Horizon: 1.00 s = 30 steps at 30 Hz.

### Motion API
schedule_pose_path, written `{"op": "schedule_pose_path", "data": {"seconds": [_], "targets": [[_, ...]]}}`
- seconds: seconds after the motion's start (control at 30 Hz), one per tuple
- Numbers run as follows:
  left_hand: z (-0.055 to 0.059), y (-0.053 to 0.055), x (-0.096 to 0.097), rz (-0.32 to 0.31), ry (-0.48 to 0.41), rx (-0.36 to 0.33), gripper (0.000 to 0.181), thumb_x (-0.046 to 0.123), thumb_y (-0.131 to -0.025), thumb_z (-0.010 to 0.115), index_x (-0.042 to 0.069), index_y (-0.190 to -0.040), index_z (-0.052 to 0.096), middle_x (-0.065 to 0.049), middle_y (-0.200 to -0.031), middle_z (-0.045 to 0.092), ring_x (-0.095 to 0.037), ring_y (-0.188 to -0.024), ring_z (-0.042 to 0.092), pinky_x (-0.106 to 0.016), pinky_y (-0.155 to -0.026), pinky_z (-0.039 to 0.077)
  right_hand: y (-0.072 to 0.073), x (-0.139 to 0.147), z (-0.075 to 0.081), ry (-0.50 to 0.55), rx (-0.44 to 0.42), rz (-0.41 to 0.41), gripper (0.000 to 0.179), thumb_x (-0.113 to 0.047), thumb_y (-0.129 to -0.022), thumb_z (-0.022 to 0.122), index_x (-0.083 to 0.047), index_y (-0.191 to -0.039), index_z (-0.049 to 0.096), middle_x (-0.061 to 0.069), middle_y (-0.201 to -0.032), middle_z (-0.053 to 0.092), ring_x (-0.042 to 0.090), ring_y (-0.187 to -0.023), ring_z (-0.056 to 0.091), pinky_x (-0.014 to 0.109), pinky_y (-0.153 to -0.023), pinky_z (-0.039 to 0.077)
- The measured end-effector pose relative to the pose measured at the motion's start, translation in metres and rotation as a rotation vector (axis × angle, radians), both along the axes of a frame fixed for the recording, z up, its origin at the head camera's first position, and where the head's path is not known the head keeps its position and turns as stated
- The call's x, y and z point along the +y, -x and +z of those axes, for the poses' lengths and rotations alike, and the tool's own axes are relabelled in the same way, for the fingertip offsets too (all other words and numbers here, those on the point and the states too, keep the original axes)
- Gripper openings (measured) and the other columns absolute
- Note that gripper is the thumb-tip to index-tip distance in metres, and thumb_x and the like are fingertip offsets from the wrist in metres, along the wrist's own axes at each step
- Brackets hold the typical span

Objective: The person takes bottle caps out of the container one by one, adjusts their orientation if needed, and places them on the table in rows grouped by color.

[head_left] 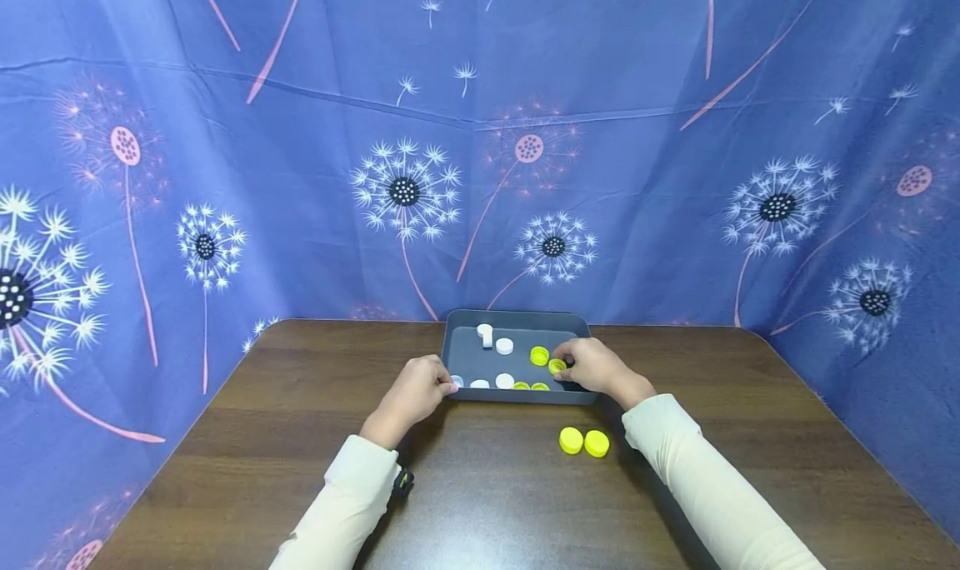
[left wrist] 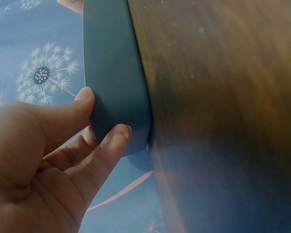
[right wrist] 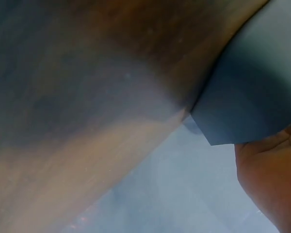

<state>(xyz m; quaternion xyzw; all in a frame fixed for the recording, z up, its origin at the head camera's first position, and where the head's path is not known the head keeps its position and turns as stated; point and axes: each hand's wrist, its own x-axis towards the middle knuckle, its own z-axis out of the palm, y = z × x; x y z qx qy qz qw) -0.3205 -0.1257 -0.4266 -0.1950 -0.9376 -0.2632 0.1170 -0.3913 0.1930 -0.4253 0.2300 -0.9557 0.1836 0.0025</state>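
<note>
A dark grey tray [head_left: 517, 396] sits at the far side of the wooden table, with white and yellow bottle caps in it. At its near left corner, my left hand [head_left: 415, 389] grips the wall; the left wrist view shows fingertips [left wrist: 120, 132] on the outer face. A pale cap [head_left: 457, 381] lies just inside that corner. My right hand [head_left: 596, 365] reaches over the tray's right side and pinches a yellow bottle cap [head_left: 557, 366] between thumb and finger. Beside it lies another yellow cap [head_left: 539, 355]. In the right wrist view the tray wall hides my fingers.
Two yellow caps [head_left: 571, 441] lie side by side on the table [head_left: 480, 495] in front of the tray. Inside the tray, a white cap stands on edge against another white cap [head_left: 485, 331]. A blue dandelion-print cloth [head_left: 465, 137] hangs behind the table.
</note>
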Motion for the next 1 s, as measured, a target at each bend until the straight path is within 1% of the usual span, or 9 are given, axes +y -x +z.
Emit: {"op": "schedule_pose_path", "data": {"seconds": [0.13, 0.27, 0.5, 0.63, 0.73, 0.87, 1.0], "targets": [[0.0013, 0.0025, 0.0027, -0.001, 0.014, 0.011, 0.013, 0.010, -0.086, 0.077, 0.007, -0.074, 0.075, 0.003, -0.075, 0.059, -0.010, -0.071, 0.056, -0.027, -0.065, 0.050, 0.0009, 0.0023, -0.0012, -0.014, 0.009, -0.022, 0.025, -0.016, -0.084, 0.080, -0.008, -0.108, 0.075, 0.001, -0.093, 0.072, 0.017, -0.087, 0.065, 0.042, -0.081, 0.054], [0.0010, 0.0041, 0.0032, -0.001, 0.014, 0.021, 0.013, 0.011, -0.085, 0.078, 0.007, -0.073, 0.075, 0.003, -0.074, 0.059, -0.010, -0.070, 0.056, -0.027, -0.066, 0.050, 0.0028, 0.0027, -0.0024, -0.014, 0.004, -0.027, 0.023, -0.016, -0.085, 0.080, -0.008, -0.106, 0.076, -0.001, -0.091, 0.072, 0.016, -0.084, 0.064, 0.041, -0.079, 0.054], [-0.0010, 0.0022, 0.0007, 0.010, 0.010, 0.005, 0.013, 0.010, -0.085, 0.078, 0.007, -0.073, 0.075, 0.003, -0.075, 0.059, -0.010, -0.071, 0.056, -0.028, -0.067, 0.050, 0.0020, -0.0004, -0.0044, 0.008, -0.007, -0.009, 0.021, -0.013, -0.085, 0.079, -0.008, -0.105, 0.076, -0.001, -0.090, 0.072, 0.014, -0.083, 0.064, 0.039, -0.077, 0.054], [0.0000, 0.0021, 0.0014, 0.009, 0.007, 0.001, 0.012, 0.010, -0.086, 0.077, 0.006, -0.074, 0.075, 0.002, -0.076, 0.060, -0.011, -0.071, 0.057, -0.029, -0.067, 0.050, 0.0014, 0.0004, -0.0029, 0.029, -0.006, 0.010, 0.021, -0.011, -0.084, 0.080, -0.007, -0.104, 0.076, -0.001, -0.089, 0.072, 0.014, -0.081, 0.064, 0.039, -0.076, 0.054], [-0.0002, 0.0018, 0.0014, 0.004, 0.003, 0.001, 0.012, 0.009, -0.086, 0.077, 0.006, -0.074, 0.075, 0.002, -0.076, 0.060, -0.011, -0.071, 0.057, -0.028, -0.066, 0.050, 0.0011, 0.0018, -0.0021, 0.038, 0.002, 0.013, 0.022, -0.010, -0.083, 0.080, -0.007, -0.104, 0.075, 0.000, -0.090, 0.072, 0.015, -0.081, 0.063, 0.039, -0.076, 0.054], [-0.0005, 0.0012, 0.0009, -0.004, 0.001, 0.009, 0.012, 0.009, -0.085, 0.077, 0.005, -0.074, 0.075, 0.002, -0.076, 0.060, -0.011, -0.072, 0.057, -0.028, -0.067, 0.051, -0.0016, 0.0041, -0.0017, 0.063, 0.023, 0.010, 0.029, -0.008, -0.081, 0.081, -0.006, -0.110, 0.074, 0.001, -0.095, 0.071, 0.016, -0.084, 0.062, 0.039, -0.078, 0.053], [-0.0008, 0.0010, 0.0006, -0.003, 0.006, 0.014, 0.012, 0.009, -0.085, 0.078, 0.005, -0.074, 0.075, 0.002, -0.075, 0.059, -0.011, -0.071, 0.056, -0.028, -0.066, 0.050, -0.0046, 0.0060, -0.0021, 0.087, 0.041, 0.041, 0.034, -0.005, -0.081, 0.081, -0.005, -0.114, 0.073, 0.002, -0.092, 0.067, 0.016, -0.080, 0.056, 0.034, -0.071, 0.049]]}}
